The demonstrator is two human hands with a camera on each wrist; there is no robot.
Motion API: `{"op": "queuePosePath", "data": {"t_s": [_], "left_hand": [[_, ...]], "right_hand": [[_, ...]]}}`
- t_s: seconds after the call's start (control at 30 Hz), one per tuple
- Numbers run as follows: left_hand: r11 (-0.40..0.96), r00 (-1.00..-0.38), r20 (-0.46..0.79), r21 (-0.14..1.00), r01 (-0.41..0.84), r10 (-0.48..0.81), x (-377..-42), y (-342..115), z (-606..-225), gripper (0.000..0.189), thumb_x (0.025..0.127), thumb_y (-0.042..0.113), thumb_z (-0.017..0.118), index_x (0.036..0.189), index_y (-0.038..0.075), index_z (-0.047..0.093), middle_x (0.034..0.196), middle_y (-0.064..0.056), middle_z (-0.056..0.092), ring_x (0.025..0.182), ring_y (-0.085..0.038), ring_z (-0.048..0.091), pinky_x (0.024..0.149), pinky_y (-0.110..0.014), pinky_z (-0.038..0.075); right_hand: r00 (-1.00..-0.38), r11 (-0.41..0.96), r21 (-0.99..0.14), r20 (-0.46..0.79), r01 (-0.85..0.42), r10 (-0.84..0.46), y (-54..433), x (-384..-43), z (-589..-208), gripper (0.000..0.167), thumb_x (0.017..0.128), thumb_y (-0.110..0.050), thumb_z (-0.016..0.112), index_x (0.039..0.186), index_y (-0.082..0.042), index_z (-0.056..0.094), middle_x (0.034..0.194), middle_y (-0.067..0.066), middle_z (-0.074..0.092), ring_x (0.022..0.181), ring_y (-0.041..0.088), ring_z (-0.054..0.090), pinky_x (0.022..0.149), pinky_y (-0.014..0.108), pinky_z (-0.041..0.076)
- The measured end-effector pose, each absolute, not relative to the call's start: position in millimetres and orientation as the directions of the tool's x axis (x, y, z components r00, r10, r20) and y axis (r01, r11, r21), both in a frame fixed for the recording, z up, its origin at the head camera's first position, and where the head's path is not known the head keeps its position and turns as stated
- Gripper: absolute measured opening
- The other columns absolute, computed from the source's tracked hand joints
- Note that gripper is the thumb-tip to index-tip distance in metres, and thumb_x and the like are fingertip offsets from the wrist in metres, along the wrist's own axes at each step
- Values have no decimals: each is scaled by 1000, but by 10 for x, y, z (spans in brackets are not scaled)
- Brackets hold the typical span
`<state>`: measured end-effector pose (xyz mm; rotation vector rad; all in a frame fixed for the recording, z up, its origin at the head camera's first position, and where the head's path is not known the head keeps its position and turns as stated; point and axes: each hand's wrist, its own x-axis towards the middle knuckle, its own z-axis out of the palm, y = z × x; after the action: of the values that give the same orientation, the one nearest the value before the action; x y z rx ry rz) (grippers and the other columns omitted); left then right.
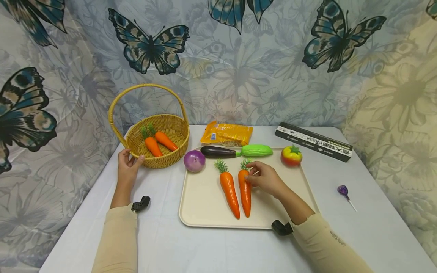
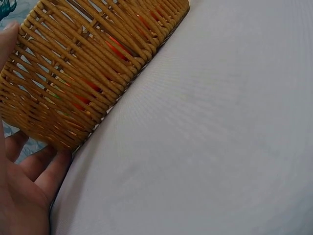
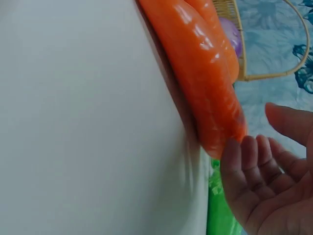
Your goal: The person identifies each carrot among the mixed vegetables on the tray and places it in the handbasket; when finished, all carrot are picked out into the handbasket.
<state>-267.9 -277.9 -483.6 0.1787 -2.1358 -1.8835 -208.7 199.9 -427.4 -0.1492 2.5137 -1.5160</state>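
My left hand holds the near left side of a yellow wicker basket, thumb at the rim and fingertips against the lower weave in the left wrist view. Two orange carrots with green tops lie inside the basket. On the beige tray lie two longer carrots side by side. My right hand is at the upper end of the right carrot. In the right wrist view its fingertips are right at that carrot, while the thumb stands apart. Left of it lies the other carrot.
Along the tray's far edge lie a purple onion, an eggplant, a green gourd-like vegetable and a red-yellow tomato. Behind are an orange packet and a long black box. A purple lollipop lies right.
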Motion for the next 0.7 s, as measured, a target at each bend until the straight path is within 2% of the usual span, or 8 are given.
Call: {"op": "queuePosePath", "data": {"t_s": [0.13,0.37,0.53,0.7], "left_hand": [[130,-952,128,987,95,-279,-2682,-2772,-4816,71,91,28,70,145,15,25,162,-2,7,143,-28,24,113,-39,29],[115,-952,122,989,93,-280,-2661,-2759,-4792,72,91,25,70,145,12,24,162,-5,6,143,-29,23,114,-42,27],[132,-949,116,988,80,-293,-2673,-2776,-4833,71,90,29,71,144,16,26,162,-3,7,143,-27,24,114,-41,27],[112,-954,93,992,64,-284,-2641,-2760,-4751,72,91,25,71,144,12,25,162,-5,6,143,-28,23,113,-42,27]], "right_hand": [[-976,495,-868,-145,46,-164,2018,-2082,-4294,47,84,-11,76,125,-1,55,92,11,56,74,22,61,62,39,57],[-959,514,-847,-241,135,-146,2027,-2079,-4346,59,81,-19,81,128,0,50,97,13,55,71,23,60,62,35,58],[-945,577,-805,-283,142,-162,1988,-2087,-4380,67,77,-24,84,128,1,48,95,12,57,71,22,58,61,34,57],[-933,630,-762,-319,147,-168,1942,-2093,-4369,71,76,-27,84,129,2,48,90,10,59,67,21,59,58,33,56]]}}
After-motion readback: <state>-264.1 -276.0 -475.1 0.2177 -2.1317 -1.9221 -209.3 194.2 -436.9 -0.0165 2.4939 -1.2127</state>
